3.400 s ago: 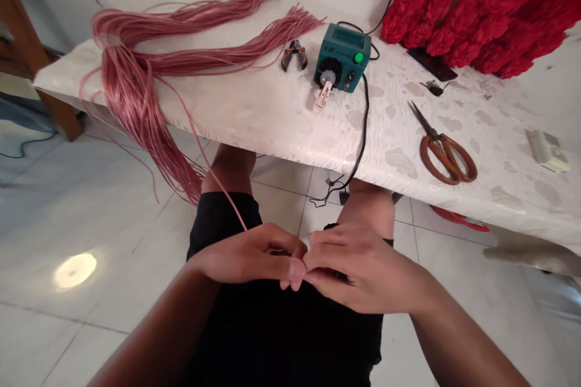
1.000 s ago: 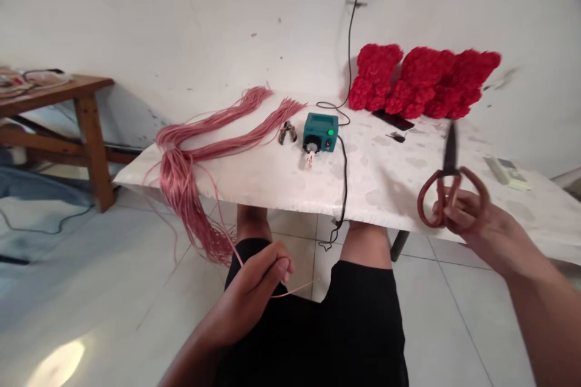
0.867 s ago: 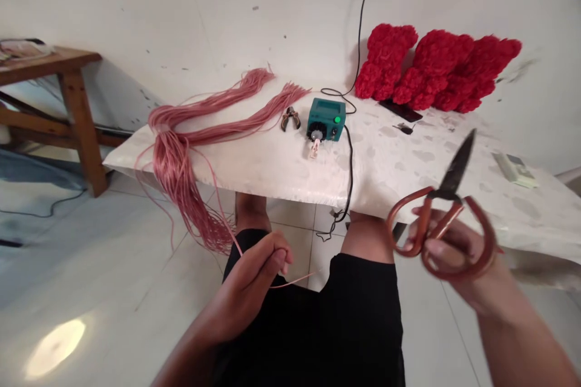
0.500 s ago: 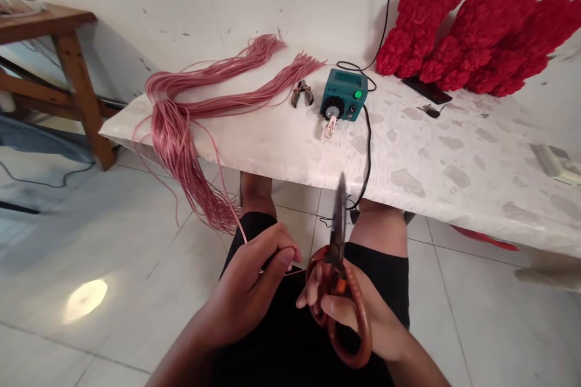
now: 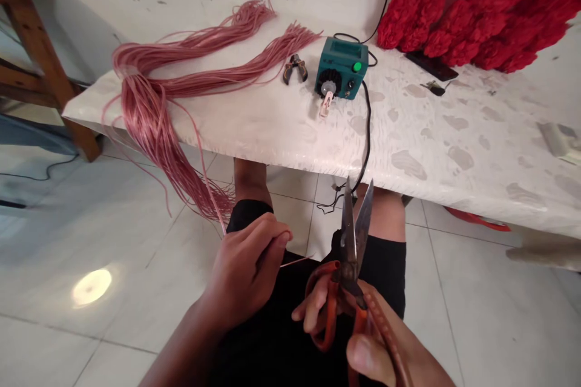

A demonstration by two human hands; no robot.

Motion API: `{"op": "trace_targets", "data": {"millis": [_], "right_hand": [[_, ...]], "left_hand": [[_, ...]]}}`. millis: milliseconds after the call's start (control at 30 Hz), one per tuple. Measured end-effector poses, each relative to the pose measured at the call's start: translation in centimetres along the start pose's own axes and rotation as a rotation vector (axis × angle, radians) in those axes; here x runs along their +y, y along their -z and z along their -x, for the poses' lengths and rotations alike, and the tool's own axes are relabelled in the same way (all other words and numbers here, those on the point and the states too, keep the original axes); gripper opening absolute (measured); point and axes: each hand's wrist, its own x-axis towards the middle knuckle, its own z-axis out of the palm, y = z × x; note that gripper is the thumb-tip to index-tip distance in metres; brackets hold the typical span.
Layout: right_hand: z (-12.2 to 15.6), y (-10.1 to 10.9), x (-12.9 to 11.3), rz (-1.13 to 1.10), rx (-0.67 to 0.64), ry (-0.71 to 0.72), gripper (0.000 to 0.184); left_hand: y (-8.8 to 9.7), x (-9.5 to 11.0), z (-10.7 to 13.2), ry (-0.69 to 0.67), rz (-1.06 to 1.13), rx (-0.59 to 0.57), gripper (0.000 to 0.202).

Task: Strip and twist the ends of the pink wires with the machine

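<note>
My left hand (image 5: 249, 263) is closed around a thin pink cord (image 5: 205, 174), which runs up to the bundle on the table. A short end of the cord sticks out from the hand's right side, pointing toward the scissors. My right hand (image 5: 358, 326) grips the orange-handled scissors (image 5: 351, 248), fingers and thumb in the loops. The blades are spread apart and point up and away from me, with nothing between them. A large bundle of pink cords (image 5: 149, 115) lies on the table's left part, its loose ends hanging over the front edge.
On the white-covered table (image 5: 263, 133) are small pliers (image 5: 295, 69) and a green machine (image 5: 341, 69) with a black cable (image 5: 368, 133). Red artificial flowers (image 5: 490, 18) stand at the back right near a dark phone (image 5: 431, 65). A wooden table (image 5: 34, 30) is at left.
The scissors have opened, and the right thumb has moved away from the fingers. My left hand keeps hold of the cord. The whole view has shifted slightly.
</note>
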Motion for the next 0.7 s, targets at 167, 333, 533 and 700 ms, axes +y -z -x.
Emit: {"op": "trace_targets", "data": {"millis": [167, 333, 533, 700], "right_hand": [[-0.3, -0.6, 0.8, 0.073, -0.034, -0.088, 0.042], [-1.0, -1.4, 1.1, 0.081, -0.077, -0.113, 0.033], [-0.3, -1.6, 0.8, 0.083, -0.028, -0.155, 0.033], [0.4, -2.3, 0.1, 0.099, 0.106, -0.363, 0.036]], "left_hand": [[0.1, 0.2, 0.1, -0.034, 0.042, -0.018, 0.018], [-0.1, 0.1, 0.4, -0.023, 0.07, -0.081, 0.018], [-0.2, -0.2, 0.6, -0.007, 0.127, -0.158, 0.017], [0.0, -0.2, 0.4, -0.005, 0.175, -0.192, 0.018]]}}
